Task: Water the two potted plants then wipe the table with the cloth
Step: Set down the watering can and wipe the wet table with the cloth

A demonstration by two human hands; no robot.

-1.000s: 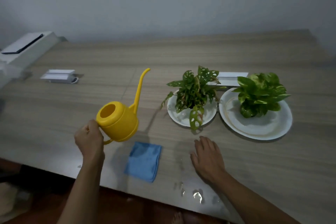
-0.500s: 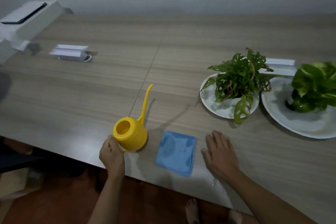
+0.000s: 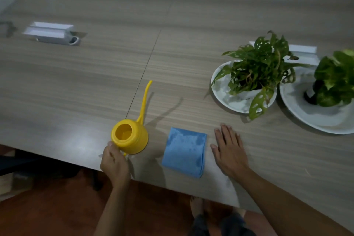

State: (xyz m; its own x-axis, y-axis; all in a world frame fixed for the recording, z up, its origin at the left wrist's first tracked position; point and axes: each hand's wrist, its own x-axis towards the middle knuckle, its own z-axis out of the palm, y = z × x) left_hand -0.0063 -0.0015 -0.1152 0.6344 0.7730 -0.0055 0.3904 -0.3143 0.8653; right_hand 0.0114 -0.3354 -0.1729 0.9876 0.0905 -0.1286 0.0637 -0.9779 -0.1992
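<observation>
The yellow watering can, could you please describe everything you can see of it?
The yellow watering can looks like plastic: a squat round body, an open filling hole on top, and a long thin spout pointing away from the person. It stands upright on the table near its front edge, left of the blue cloth, not touching it. The left hand grips its handle, mostly hidden.

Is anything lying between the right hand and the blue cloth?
Nothing visible. The right hand lies flat on the table just right of the blue cloth, with only bare tabletop between them.
</observation>
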